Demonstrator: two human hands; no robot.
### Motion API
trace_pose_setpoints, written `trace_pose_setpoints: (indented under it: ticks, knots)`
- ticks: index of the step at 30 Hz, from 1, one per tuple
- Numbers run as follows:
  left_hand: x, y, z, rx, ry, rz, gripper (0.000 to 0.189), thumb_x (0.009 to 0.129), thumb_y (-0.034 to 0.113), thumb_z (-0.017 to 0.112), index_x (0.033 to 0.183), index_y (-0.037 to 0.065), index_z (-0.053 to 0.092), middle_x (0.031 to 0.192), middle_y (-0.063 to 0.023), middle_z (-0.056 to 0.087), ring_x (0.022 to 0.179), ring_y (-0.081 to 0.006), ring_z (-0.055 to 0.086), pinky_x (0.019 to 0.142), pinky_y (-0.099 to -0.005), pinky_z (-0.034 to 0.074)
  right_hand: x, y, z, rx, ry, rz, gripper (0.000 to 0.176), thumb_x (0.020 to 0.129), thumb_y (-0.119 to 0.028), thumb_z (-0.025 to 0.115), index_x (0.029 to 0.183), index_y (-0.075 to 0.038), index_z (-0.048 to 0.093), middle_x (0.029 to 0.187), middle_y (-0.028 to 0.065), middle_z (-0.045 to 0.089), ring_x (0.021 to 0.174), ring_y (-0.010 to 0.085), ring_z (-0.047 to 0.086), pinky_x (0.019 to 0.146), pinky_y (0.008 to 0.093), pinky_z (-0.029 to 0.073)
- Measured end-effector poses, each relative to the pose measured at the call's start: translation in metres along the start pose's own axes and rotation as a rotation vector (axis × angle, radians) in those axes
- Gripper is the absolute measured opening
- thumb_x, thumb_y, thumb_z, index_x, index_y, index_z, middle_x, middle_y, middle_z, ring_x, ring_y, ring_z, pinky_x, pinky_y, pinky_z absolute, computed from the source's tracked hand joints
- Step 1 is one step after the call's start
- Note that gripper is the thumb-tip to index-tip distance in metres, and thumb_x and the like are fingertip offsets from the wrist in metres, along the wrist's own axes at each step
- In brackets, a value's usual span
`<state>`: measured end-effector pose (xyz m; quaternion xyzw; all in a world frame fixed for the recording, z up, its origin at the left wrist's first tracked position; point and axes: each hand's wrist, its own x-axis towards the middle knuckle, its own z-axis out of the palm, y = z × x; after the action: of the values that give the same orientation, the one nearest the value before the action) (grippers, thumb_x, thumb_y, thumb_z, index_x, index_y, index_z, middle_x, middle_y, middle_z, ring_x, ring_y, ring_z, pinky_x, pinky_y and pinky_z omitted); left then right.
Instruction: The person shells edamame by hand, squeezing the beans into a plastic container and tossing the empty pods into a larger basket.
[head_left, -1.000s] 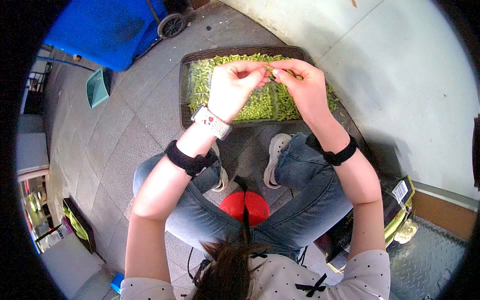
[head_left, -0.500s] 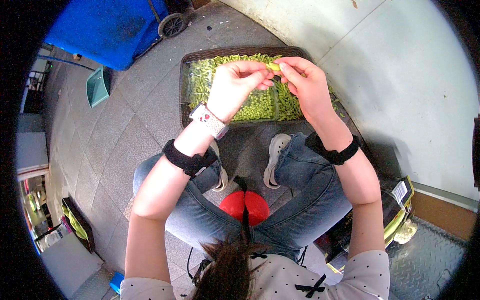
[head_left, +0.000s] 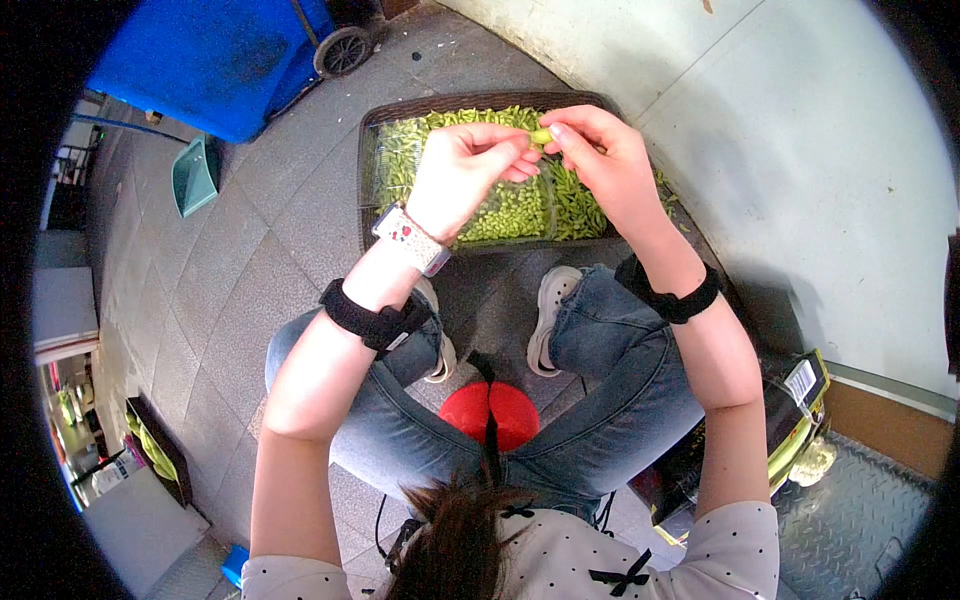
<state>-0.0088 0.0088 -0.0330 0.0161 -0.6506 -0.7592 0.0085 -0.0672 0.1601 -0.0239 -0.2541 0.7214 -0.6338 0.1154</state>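
A green bean pod (head_left: 541,136), like edamame, is pinched between the fingertips of both hands. My left hand (head_left: 458,172) is closed on its left end, a watch with a patterned band on that wrist. From the right, my right hand (head_left: 607,165) closes thumb and fingers on the other end. Below them lies a dark woven basket (head_left: 366,205) full of unshelled pods (head_left: 578,213). A clear plastic container in it holds loose shelled beans (head_left: 508,218). My hands hide part of the basket's middle and right side.
A blue bin (head_left: 200,60) with a wheel stands at the upper left, a teal dustpan (head_left: 195,178) beside it. A pale wall (head_left: 810,160) runs along the right. A red stool (head_left: 490,415) is beneath me; a black bag (head_left: 805,385) sits at the right.
My two hands have drawn slightly apart, the left one shifting a little left. More of the pod shows between the fingertips. The basket has stayed in place.
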Motion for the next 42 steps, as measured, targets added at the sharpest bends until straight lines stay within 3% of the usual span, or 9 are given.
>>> trace_pose_setpoints:
  ticks: [7,13,22,25,31,35,37,39,42]
  knots:
    - [0.0,0.001,0.002,0.051,0.02,0.037,0.019,0.08,0.012,0.05,0.086,-0.006,0.055,0.075,-0.0091,0.059,0.064,-0.0119,0.055,0.061,-0.0226,0.045,-0.001,0.004,0.002,0.024,-0.039,0.05,0.014,0.08,-0.014,0.051,0.078,0.0,0.052,0.064,0.0001,0.051,0.058,0.0049,0.046,0.05,0.0175,0.036]
    - [-0.003,0.004,0.004,0.123,0.078,0.076,0.017,0.079,0.011,0.051,0.082,-0.005,0.056,0.07,-0.0069,0.058,0.061,-0.0099,0.054,0.058,-0.0209,0.044,-0.001,0.003,0.005,0.595,-0.112,0.364,0.012,0.081,-0.016,0.049,0.08,-0.004,0.048,0.065,-0.0001,0.046,0.049,0.0038,0.035,0.042,0.015,0.026]
    - [-0.006,0.004,0.005,0.152,0.066,0.085,0.014,0.078,0.009,0.051,0.081,-0.004,0.056,0.07,-0.0062,0.058,0.06,-0.0093,0.053,0.058,-0.0205,0.043,-0.001,0.012,0.003,0.995,-0.166,0.581,0.011,0.081,-0.015,0.048,0.083,-0.005,0.045,0.068,0.0041,0.045,0.048,0.0061,0.034,0.038,0.0149,0.025]
    - [-0.006,0.004,0.005,0.145,0.058,0.07,0.015,0.079,0.01,0.05,0.082,-0.004,0.056,0.07,-0.0061,0.058,0.061,-0.0094,0.053,0.059,-0.0207,0.044,-0.003,0.014,0.003,0.993,-0.189,0.564,0.011,0.081,-0.016,0.049,0.083,-0.005,0.046,0.068,0.0028,0.046,0.049,0.0058,0.036,0.04,0.0149,0.026]
    - [-0.002,0.005,0.006,0.095,0.074,0.159,0.017,0.081,0.014,0.051,0.083,-0.003,0.054,0.072,-0.0052,0.057,0.065,-0.01,0.053,0.061,-0.0215,0.043,-0.002,-0.002,0.01,0.345,0.001,0.2,0.012,0.079,-0.017,0.051,0.082,-0.005,0.051,0.066,-0.0006,0.052,0.052,0.0023,0.039,0.044,0.0153,0.029]
    - [-0.01,0.019,0.01,0.543,0.173,0.216,0.015,0.077,0.018,0.055,0.074,0.003,0.055,0.062,-0.0025,0.054,0.059,-0.0083,0.049,0.055,-0.0215,0.04,-0.005,-0.014,0.008,0.059,-0.049,0.128,0.014,0.08,-0.016,0.051,0.078,-0.003,0.052,0.062,-0.0004,0.052,0.052,0.0039,0.042,0.045,0.0175,0.032]
    - [-0.008,0.01,0.009,0.5,0.205,0.258,0.015,0.076,0.018,0.054,0.073,0.003,0.054,0.064,-0.0101,0.053,0.058,-0.0189,0.053,0.053,-0.0278,0.042,-0.006,-0.006,0.009,-0.029,-0.034,0.093,0.014,0.08,-0.016,0.051,0.077,-0.002,0.051,0.061,-0.0001,0.051,0.053,0.0049,0.044,0.046,0.0186,0.033]
    - [-0.005,-0.004,0.007,0.448,0.199,0.306,0.011,0.077,0.013,0.052,0.077,0.003,0.054,0.065,-0.0037,0.054,0.059,-0.0106,0.051,0.054,-0.0234,0.042,-0.008,-0.008,0.009,0.048,-0.089,0.234,0.015,0.081,-0.016,0.05,0.074,-0.003,0.05,0.059,-0.0008,0.048,0.049,0.0041,0.041,0.041,0.0179,0.03]
    - [0.004,-0.003,0.005,0.35,0.184,0.268,0.008,0.077,0.009,0.052,0.08,0.002,0.054,0.066,-0.0045,0.055,0.06,-0.0101,0.052,0.055,-0.0231,0.043,-0.001,-0.007,0.004,0.218,-0.138,0.333,0.014,0.079,-0.016,0.051,0.073,-0.003,0.051,0.057,-0.0013,0.046,0.044,0.0032,0.036,0.038,0.0168,0.024]
